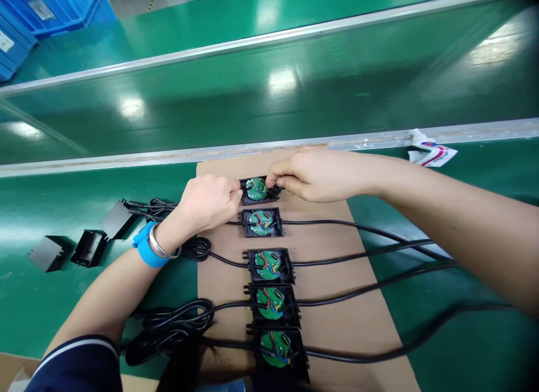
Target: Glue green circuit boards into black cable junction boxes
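Observation:
Five black plastic cases with green round circuit boards and coloured wires stand in a column. My left hand (213,200) is closed at the left end of the farthest case (257,191), its fingertips pressed to the edge there. At that case's right end, my right hand (309,173) pinches where the black cable enters; the fingers partly hide the cable. Just nearer lies a second open case (261,222), with a third case (270,266), a fourth case (274,305) and the nearest case (281,350) below it. Black cables leave both sides of these.
A cardboard sheet (332,319) lies under the cases on the green bench. Coiled cables (177,319) and loose black covers (88,247) are at left. A white printed wrapper (432,150) lies by the metal rail (370,140). Blue crates (63,13) stand far left.

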Motion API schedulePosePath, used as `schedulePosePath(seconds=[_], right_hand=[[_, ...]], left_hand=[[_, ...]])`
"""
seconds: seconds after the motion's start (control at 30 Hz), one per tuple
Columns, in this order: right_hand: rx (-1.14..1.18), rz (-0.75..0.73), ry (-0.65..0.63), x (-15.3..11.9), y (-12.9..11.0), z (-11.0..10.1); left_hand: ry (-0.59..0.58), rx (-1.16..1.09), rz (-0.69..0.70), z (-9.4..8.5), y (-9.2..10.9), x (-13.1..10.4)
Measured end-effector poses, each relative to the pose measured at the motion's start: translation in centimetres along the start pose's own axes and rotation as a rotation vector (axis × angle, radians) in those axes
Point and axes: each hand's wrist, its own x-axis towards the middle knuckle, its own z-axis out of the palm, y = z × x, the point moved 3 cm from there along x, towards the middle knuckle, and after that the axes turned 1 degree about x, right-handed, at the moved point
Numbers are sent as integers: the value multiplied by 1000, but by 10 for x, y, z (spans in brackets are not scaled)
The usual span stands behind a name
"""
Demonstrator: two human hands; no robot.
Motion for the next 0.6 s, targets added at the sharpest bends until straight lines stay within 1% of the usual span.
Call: schedulePosePath(seconds=[0.13, 0.27, 0.37, 0.5, 0.6], right_hand=[[13, 14, -43, 2, 0, 2], [42, -31, -22, 5, 1, 6], [21, -53, -23, 6, -2, 11], [-85, 31, -50, 6, -7, 18], [-145, 89, -51, 6, -11, 23]], left_hand=[[-7, -2, 7, 1, 1, 2], [-12, 5, -14, 2, 1, 4], [-17, -5, -15, 1, 1, 4], [-30, -23, -23, 0, 1, 3], [-65, -28, 2, 0, 2, 4]])
